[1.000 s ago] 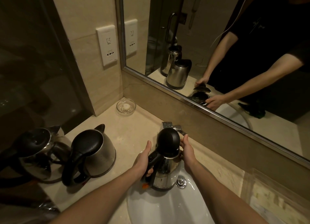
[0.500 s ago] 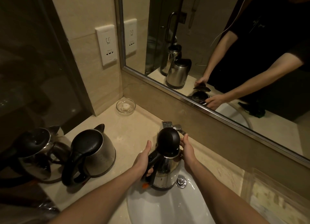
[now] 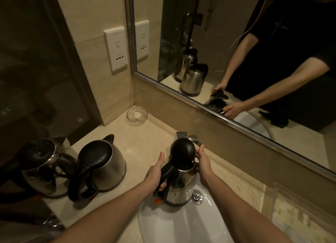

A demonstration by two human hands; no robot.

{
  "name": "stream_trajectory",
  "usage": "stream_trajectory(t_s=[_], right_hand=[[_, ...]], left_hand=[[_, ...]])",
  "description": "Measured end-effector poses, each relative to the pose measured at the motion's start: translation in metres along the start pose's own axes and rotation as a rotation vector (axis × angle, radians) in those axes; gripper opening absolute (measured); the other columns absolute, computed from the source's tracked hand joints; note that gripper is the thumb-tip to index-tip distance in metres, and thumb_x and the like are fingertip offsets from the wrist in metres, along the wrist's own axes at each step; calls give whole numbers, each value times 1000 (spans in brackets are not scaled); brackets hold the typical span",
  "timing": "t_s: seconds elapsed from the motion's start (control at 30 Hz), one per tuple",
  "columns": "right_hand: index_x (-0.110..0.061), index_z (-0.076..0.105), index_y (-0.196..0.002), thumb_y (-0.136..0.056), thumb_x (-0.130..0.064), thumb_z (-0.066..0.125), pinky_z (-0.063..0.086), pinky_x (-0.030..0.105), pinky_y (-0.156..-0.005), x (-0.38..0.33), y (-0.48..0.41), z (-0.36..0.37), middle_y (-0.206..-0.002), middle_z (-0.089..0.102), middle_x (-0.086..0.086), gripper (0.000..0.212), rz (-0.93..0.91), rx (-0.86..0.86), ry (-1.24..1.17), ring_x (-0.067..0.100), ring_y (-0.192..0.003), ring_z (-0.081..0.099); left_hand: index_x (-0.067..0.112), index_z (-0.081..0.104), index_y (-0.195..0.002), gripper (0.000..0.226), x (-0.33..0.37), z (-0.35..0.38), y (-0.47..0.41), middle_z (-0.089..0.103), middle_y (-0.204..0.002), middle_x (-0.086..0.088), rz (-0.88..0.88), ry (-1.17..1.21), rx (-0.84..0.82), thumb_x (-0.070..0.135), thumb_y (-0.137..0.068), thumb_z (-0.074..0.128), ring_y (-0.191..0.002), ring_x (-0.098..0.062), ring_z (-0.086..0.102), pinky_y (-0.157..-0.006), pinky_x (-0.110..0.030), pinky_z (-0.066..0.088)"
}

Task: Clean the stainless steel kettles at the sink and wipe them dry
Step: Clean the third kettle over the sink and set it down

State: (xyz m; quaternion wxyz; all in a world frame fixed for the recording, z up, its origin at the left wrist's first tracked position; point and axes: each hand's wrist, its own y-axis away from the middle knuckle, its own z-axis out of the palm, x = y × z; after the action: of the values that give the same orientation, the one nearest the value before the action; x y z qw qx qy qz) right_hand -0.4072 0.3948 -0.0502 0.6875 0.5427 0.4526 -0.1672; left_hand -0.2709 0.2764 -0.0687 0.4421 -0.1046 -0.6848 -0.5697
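A stainless steel kettle (image 3: 180, 186) with a black handle stands upright in the white sink basin (image 3: 181, 224), just below the faucet (image 3: 181, 134). Its black lid (image 3: 182, 152) is tipped up and open. My left hand (image 3: 154, 173) grips the black handle on the kettle's left side. My right hand (image 3: 203, 162) wraps around the kettle's upper right side by the rim. Two more steel kettles with black lids stand on the counter to the left, one nearer (image 3: 109, 166) and one at the far left (image 3: 40, 162).
A small glass dish (image 3: 137, 114) sits in the counter's back corner under a wall socket (image 3: 117, 48). A framed mirror (image 3: 200, 106) runs along the back and reflects the kettles and my arms. A chrome drain knob (image 3: 197, 197) is beside the kettle's base.
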Motion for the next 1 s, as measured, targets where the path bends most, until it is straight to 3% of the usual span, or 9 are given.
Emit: stream_trajectory(t_s=[0.13, 0.5, 0.8, 1.0], right_hand=[[-15, 49, -133, -96, -62, 20, 39, 27, -59, 0, -1, 0, -91, 58, -10, 67, -6, 8, -2, 9, -78, 52], [-21, 52, -111, -95, -63, 22, 42, 26, -62, -2, 0, 0, -84, 59, -9, 54, -1, 15, -18, 9, -74, 53], [-23, 53, -107, -94, -65, 22, 42, 27, -61, -1, -2, 1, -80, 59, -11, 54, 6, 27, -7, 9, -70, 53], [-20, 51, -123, -94, -65, 21, 42, 28, -58, 0, -3, 1, -86, 58, -11, 61, 12, 29, -6, 10, -76, 53]], left_hand=[[9, 50, -60, 83, 2, 1, 2, 42, -46, -8, 1, 12, -1, 82, -88, 23, -37, -21, 38, -46, -27, 35], [9, 51, -61, 82, 3, 1, 2, 43, -48, -8, 9, 16, -7, 81, -89, 24, -39, -20, 38, -45, -26, 34], [10, 50, -57, 83, 0, -2, -2, 43, -47, -8, 8, 27, -31, 83, -87, 23, -38, -19, 39, -46, -26, 35], [10, 50, -58, 83, 0, -2, -1, 43, -49, -8, -7, 17, -32, 83, -86, 22, -40, -19, 39, -48, -26, 35]])
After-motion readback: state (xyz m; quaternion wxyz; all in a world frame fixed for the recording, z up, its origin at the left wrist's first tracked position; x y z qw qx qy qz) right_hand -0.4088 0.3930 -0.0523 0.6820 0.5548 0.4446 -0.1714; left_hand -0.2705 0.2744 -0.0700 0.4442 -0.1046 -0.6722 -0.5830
